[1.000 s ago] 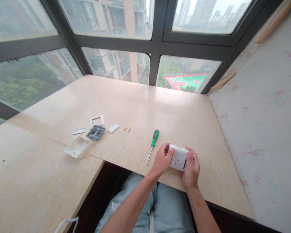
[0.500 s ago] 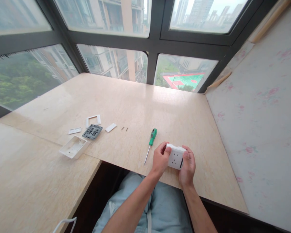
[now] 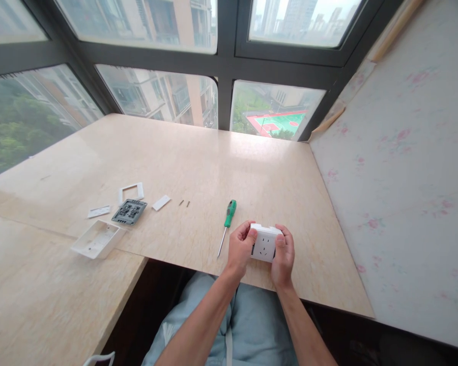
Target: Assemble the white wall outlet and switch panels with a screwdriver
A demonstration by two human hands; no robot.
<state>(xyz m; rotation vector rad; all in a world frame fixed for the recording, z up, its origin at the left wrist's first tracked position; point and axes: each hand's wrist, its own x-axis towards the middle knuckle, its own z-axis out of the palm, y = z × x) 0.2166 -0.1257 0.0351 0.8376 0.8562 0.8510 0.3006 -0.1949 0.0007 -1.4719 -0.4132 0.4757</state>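
Observation:
A white wall socket (image 3: 265, 246) is held upright between my two hands near the table's front edge, its slotted face toward me. My left hand (image 3: 240, 247) grips its left side, with the thumb on the front face. On the opposite side my right hand (image 3: 283, 256) has its thumb pressed by the right edge and its fingers behind. Dark strips show at both sides of the face, beside my thumbs. Just left of my left hand lies a screwdriver (image 3: 229, 213) with a green handle, its tip toward me.
Left on the table are a white open back box (image 3: 99, 240), a grey socket insert (image 3: 130, 211), a white frame (image 3: 131, 192), two white cover strips (image 3: 161, 203) (image 3: 98, 211) and two screws (image 3: 184, 203). Windows stand behind; a papered wall (image 3: 397, 178) bounds the right.
The view has turned slightly right, so everything sits further left. The socket is turned a little in my hands, and a dark strip now shows at its left side too.

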